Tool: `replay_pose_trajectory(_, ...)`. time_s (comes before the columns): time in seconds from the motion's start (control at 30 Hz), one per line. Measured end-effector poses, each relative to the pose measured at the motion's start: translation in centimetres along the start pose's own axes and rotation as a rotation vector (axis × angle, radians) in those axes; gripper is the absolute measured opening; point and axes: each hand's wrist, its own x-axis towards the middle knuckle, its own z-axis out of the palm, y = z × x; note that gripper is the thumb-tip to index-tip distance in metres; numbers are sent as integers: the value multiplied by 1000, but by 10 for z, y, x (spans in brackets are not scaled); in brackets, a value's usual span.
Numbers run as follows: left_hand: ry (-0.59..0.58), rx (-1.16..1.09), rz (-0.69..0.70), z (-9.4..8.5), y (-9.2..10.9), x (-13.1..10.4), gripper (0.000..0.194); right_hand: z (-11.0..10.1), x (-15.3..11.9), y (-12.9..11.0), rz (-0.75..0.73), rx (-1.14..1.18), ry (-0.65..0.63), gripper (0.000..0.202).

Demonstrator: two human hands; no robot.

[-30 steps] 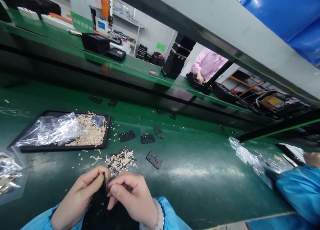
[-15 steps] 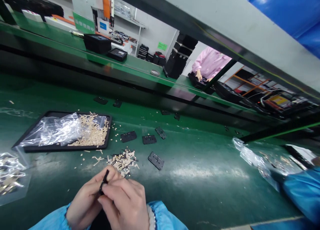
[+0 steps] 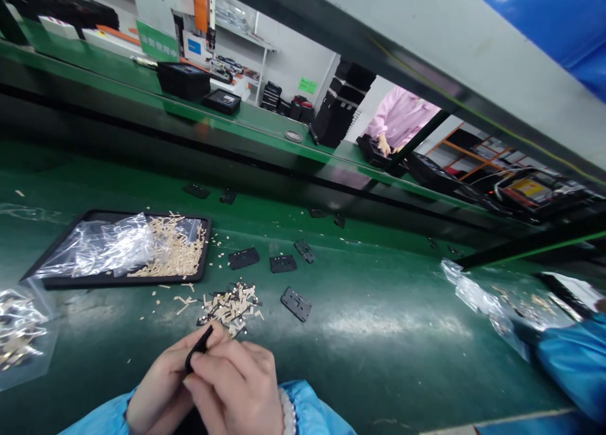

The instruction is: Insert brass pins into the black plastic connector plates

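Our green worktop [image 3: 379, 372] carries black tray [image 3: 123, 282], our landmark. Inside tray: clear bag [image 3: 113, 245]. Right of tray, nearer us: left grip [image 3: 158, 384] pinching thin black piece [image 3: 201, 346], tilted; right grip [image 3: 243, 384] pinching its lower end, fingertips partly hidden. Right of tray: four black plates [image 3: 296, 303]. Smallest: tan strips [image 3: 231, 305], heaped near tray's right corner. Step in hand, we judge: finger-work on held piece. Next move calls for steady left hold, light right fingertips.
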Motion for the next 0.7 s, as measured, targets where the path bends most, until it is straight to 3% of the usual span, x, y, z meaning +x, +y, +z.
replay_pose_trajectory(0.1,120,53,-113,3,2,-8,29,-9,2,9,109,39,-103,25)
replay_pose_trajectory(0.2,136,135,-158,4,3,-12,32,-15,5,17,154,105,-169,24)
replay_pose_trajectory(0.37,177,509,265,-13,10,-6,59,-16,5,18,208,136,-72,18)
replay_pose_trajectory(0.43,253,730,395,-19,13,-5,54,-15,4,16,226,126,-68,16)
replay_pose_trajectory(0.53,364,922,473,-20,15,-7,42,-16,3,13,263,196,-70,11)
replay_pose_trajectory(0.7,406,920,532,-17,14,-9,44,-19,5,10,301,312,-103,8)
